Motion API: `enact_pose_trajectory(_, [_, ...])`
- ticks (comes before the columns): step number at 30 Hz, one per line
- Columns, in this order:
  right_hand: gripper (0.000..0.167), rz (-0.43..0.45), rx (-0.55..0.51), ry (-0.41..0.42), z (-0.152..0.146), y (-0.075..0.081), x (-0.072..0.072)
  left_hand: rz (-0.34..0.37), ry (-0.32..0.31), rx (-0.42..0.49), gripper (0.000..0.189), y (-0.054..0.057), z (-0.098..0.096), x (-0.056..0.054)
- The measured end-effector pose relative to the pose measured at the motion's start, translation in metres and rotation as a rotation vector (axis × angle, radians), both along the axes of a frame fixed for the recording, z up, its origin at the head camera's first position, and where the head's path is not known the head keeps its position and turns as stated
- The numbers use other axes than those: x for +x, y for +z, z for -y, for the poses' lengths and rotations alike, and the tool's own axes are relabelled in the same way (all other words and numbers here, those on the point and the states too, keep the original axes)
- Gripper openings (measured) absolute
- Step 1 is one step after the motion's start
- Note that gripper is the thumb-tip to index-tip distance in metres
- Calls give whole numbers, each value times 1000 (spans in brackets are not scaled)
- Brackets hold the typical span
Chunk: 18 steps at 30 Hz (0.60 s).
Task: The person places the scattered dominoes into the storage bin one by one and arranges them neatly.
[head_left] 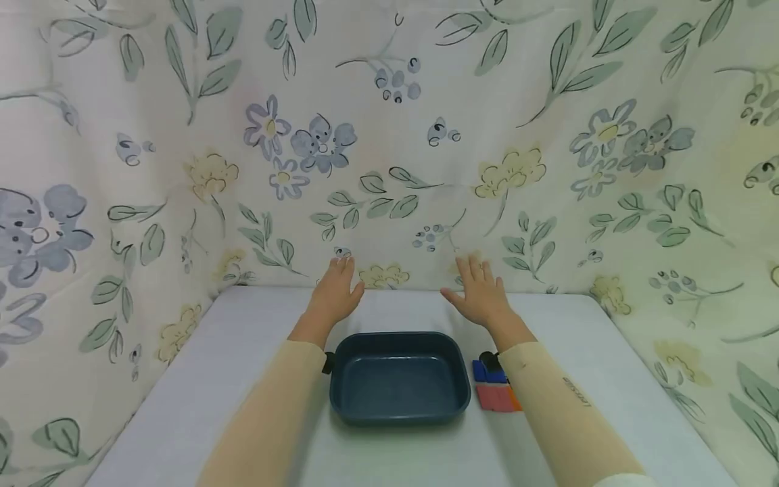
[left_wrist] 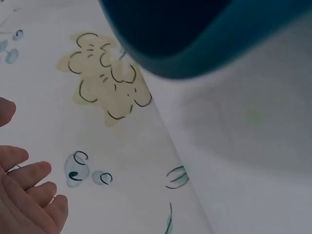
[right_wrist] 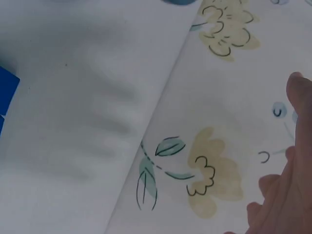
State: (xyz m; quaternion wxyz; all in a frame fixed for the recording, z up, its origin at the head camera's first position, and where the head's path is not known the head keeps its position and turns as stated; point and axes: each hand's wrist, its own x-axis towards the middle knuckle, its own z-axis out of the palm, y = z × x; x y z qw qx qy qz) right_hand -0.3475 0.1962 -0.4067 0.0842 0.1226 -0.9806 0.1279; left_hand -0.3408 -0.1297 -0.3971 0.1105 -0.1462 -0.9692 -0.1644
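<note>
In the head view my left hand (head_left: 333, 292) is raised beyond the back left of a dark blue rectangular pan (head_left: 398, 412), its fingers extended and holding nothing. My right hand (head_left: 481, 294) is held up likewise on the other side, thumb spread toward the middle. Neither hand touches the pan. Beneath the right forearm, just right of the pan, lie flat blue pieces (head_left: 487, 372) and a flat pink-red piece (head_left: 496, 399) with an orange edge beside it; the sleeve hides part of them. A corner of a blue piece (right_wrist: 6, 92) shows in the right wrist view.
A white table (head_left: 243, 325) carries the pan and the coloured pieces. Behind and at both sides hangs a floral curtain (head_left: 389, 135), close to the table's back edge. Dark wrist straps (head_left: 489, 361) sit at both sleeves.
</note>
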Motion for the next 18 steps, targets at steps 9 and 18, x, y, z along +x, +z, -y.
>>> enact_pose_trajectory(9, [83, -47, -78, 93, -1, -11, 21, 70, -81, 151, 66, -1, -5, 34])
enact_pose_trajectory(18, [58, -17, -145, 151, -9, -7, 54, 141, -146, 265, 61, -5, 4, 64])
